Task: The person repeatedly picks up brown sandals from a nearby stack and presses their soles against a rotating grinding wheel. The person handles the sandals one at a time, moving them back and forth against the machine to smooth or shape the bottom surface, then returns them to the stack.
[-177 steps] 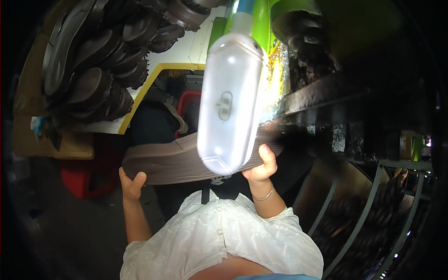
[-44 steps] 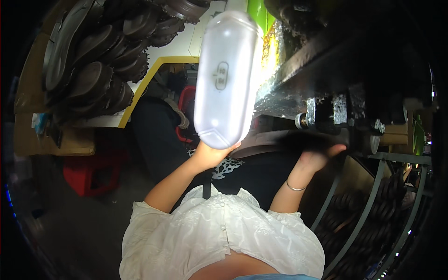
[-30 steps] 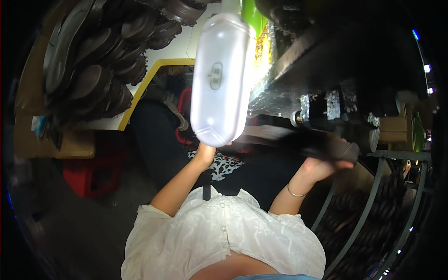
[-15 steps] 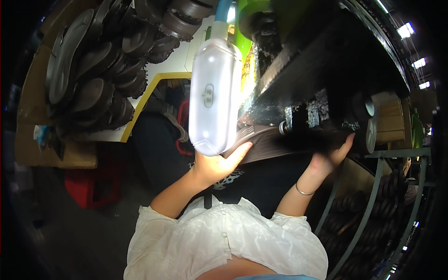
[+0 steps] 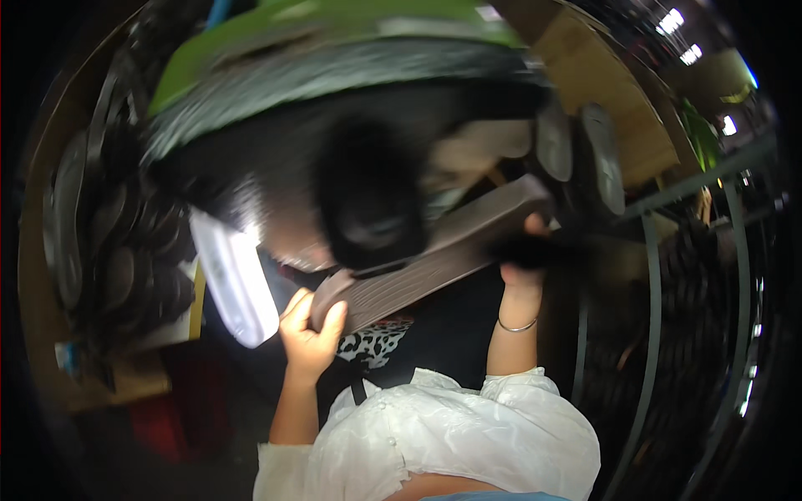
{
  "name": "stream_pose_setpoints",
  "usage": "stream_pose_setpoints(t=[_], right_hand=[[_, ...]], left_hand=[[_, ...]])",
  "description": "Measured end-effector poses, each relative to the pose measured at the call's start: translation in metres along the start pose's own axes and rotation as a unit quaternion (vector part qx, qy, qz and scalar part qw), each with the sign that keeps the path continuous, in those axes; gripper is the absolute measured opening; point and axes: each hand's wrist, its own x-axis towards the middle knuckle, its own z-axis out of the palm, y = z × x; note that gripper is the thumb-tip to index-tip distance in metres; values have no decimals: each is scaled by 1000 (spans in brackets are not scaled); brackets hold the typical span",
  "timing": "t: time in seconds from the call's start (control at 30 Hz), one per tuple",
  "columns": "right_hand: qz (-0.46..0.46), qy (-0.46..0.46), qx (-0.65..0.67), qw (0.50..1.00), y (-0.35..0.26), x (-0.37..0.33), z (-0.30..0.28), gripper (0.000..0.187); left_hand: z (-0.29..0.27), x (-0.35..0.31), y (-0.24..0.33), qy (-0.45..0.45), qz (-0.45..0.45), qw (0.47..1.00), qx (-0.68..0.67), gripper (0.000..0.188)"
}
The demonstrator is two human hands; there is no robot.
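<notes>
A long brown shoe sole [image 5: 418, 275] with fine lines along its side lies slantwise in front of me, its right end higher. My left hand [image 5: 311, 338] is closed round the sole's left end, thumb on the near side. At the other end my right hand [image 5: 525, 255], with a bracelet at the wrist, grips the sole; a dark blurred patch hides part of its fingers. Just beyond the sole stands a machine [image 5: 276, 150] with a dark body and green top, smeared by motion. A lit white lamp [image 5: 238, 288] hangs left of my left hand.
Dark soles [image 5: 125, 275] are heaped in a cardboard box on the left. More soles [image 5: 600, 159] stand by a brown board [image 5: 610, 92] at the far right. A grey metal rack [image 5: 654, 309] is to my right. Low on the left is a red stool-like object [image 5: 159, 426].
My view has swung right, so the lamp and machine appear farther left. The sole is now tilted, right end up, and shows more plainly between both hands.
</notes>
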Motion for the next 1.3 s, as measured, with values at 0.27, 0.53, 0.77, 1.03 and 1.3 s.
stream_pose_setpoints(t=[0.27, 0.53, 0.77, 1.03, 1.3], right_hand=[[-151, -17, -421, 894, -54, -7, -18, 40], [-159, 145, -67, 974, -39, 45, -1, 46], [-152, 120, -253, 948, 17, 63, 27, 61], [-283, 166, -545, 771, 22, 30, 12, 57], [-276, 70, -494, 821, 33, 3, 0, 37]], left_hand=[[-5, -38, -57, -144, -136, 979, 53, 22], [4, -41, -70, -71, -164, 983, 33, 15], [-36, -11, -48, 88, -16, 978, 190, 13], [-206, 81, 9, 473, 165, 686, 527, 38], [-259, 85, 41, 466, 100, 698, 535, 39]])
